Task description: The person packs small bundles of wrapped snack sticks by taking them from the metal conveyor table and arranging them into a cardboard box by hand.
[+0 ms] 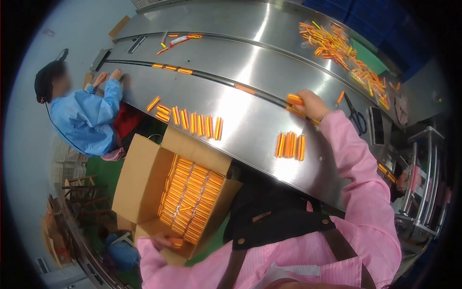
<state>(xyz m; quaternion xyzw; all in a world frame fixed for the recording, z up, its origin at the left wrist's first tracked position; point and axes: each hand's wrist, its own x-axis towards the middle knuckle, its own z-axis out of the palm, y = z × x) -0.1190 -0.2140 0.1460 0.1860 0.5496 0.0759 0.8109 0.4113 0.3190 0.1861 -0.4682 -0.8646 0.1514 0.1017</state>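
My right hand is closed around an orange-and-yellow stick pack above the narrow conveyor slot, where another pack lies just below. Low in the view, my left hand is at the near end of an open cardboard box, its fingers on an orange pack. Rows of similar packs fill much of the box. On the steel table, a short row of packs lies near my right forearm, and a longer, looser row lies beside the box.
A co-worker in a blue smock works at the table's left end. Loose orange and yellow sticks are heaped at the far right. Black scissors and a dark flat device lie right of my arm. A metal rack stands beyond.
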